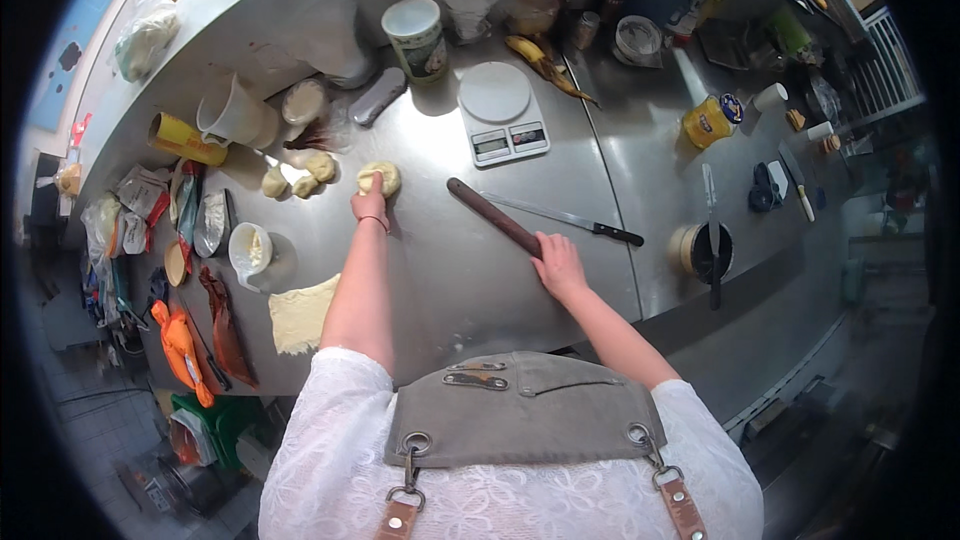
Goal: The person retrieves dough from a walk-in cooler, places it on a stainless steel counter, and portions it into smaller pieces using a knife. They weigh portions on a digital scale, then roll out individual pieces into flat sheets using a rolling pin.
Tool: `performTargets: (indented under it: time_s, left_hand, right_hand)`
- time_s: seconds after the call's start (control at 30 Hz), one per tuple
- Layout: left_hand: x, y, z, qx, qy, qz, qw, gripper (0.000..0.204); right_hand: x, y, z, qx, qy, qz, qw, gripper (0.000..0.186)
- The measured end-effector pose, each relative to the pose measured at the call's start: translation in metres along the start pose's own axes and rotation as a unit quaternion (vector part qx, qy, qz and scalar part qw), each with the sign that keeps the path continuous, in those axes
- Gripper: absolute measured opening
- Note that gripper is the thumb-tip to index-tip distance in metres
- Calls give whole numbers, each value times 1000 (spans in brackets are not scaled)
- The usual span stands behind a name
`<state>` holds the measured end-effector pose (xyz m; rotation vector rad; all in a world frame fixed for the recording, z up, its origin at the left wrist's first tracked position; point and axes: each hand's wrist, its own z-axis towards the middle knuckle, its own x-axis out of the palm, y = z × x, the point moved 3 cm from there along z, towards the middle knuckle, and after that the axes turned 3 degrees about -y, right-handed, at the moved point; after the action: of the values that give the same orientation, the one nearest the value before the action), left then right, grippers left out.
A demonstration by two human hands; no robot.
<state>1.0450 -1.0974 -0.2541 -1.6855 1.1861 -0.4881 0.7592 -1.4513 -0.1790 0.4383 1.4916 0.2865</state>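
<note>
My left hand (pixel 370 206) reaches far forward and grips a pale dough ball (pixel 385 176) lying on the steel worktop. Its fingers partly cover the ball. My right hand (pixel 560 266) is closed around the near end of a dark wooden rolling pin (pixel 492 216), which slants away to the left across the table. Beside the pin lies a long serrated knife (pixel 560 220) with a black handle. Several smaller dough pieces (pixel 312 172) sit left of the ball. A flat sheet of dough (pixel 300 318) rests next to my left forearm, which hides its right edge.
A white kitchen scale (pixel 496 92) stands beyond the pin, with bananas (pixel 540 62) and a patterned tub (pixel 415 40) near it. Containers and bags line the left side, including a white cup (pixel 250 248). At right are a pot (pixel 692 250) and a yellow jar (pixel 708 124).
</note>
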Motion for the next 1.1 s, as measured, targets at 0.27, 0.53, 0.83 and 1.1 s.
performTargets:
  time_s: [0.27,0.53,0.83,1.1]
  left_hand:
    - [-6,-41,-113,51,27,23,998,39]
    - [-34,-54,-281,-58,243,-142,958,43]
    - [-33,-14,-422,-39,342,-35,938,50]
    - [-122,-27,-433,-102,448,-10,888,43]
  right_hand:
    - [-97,-127,6,14,-131,37,991,48]
    - [-101,-156,41,93,-159,2,983,63]
    - [-103,62,-37,46,133,462,876,59]
    - [-115,86,-94,219,74,706,670,24]
